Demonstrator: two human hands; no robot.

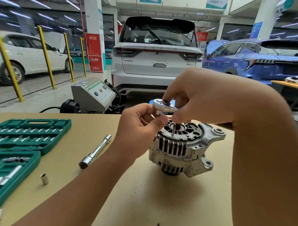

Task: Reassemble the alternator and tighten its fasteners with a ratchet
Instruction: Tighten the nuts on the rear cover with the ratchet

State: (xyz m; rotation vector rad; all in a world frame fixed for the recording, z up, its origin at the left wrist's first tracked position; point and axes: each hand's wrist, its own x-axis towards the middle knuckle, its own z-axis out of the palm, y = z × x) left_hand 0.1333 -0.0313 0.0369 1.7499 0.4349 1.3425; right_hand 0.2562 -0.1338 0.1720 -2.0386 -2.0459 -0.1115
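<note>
Both hands are raised just above the alternator [182, 147], which stands on the tan surface [142, 197]. A chrome ratchet [163, 105] is gripped near its head by the right hand [201, 96], fingers curled round the handle. At the underside of the ratchet head, a small socket [158, 112] is pinched by the left hand [141, 122]. Left of the alternator lie a green tool case [25, 142], an extension bar [95, 151] and a loose socket [44, 179].

i saw the silver alternator [182, 147] sitting upright on the tan table [158, 197], pulley end down, with the chrome ratchet [163, 105] head raised just above it.
</note>
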